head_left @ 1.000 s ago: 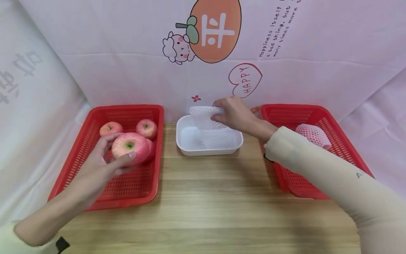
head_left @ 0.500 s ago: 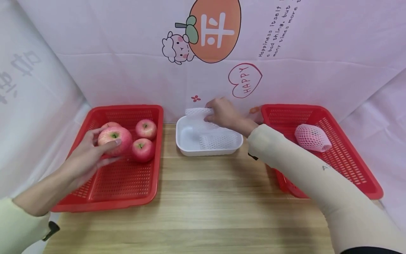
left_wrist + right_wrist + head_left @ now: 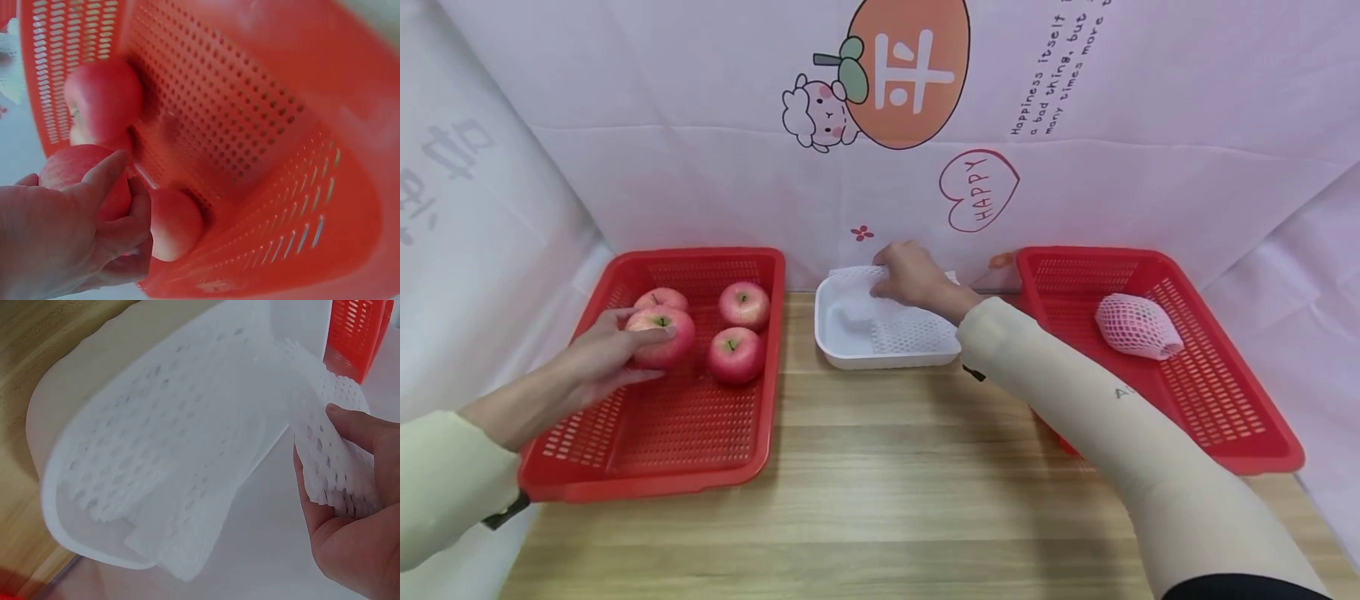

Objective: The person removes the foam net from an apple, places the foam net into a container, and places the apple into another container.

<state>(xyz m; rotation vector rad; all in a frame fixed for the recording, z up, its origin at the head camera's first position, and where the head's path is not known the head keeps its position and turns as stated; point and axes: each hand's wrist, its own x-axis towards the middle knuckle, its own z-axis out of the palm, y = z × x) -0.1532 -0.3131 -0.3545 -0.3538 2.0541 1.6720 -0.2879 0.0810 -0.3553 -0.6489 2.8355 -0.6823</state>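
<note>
My left hand [image 3: 606,346] holds a red apple [image 3: 662,335] by its sides, thumb across the top, above the left red basket [image 3: 700,485]. Several more apples lie in that basket, one of them a red apple [image 3: 737,355] near its right wall. Over the white plastic tray [image 3: 850,362] in the middle, my right hand [image 3: 912,275] pinches a white foam net sleeve [image 3: 857,279]. In the right wrist view the pinched sleeve [image 3: 331,459] sits between thumb and fingers. Other white foam net sleeves [image 3: 144,431] lie in the tray, one hanging over its rim.
At the right stands another red basket [image 3: 1240,462], with a fruit in a pink foam net [image 3: 1138,326] inside. A printed white cloth [image 3: 715,150] rises behind the wooden table [image 3: 850,500]. My right forearm crosses in front of the right basket.
My left hand has carried the apple leftward and slightly up over the basket. The right hand has shifted left and a little lower, still pinching the foam net sleeve.
</note>
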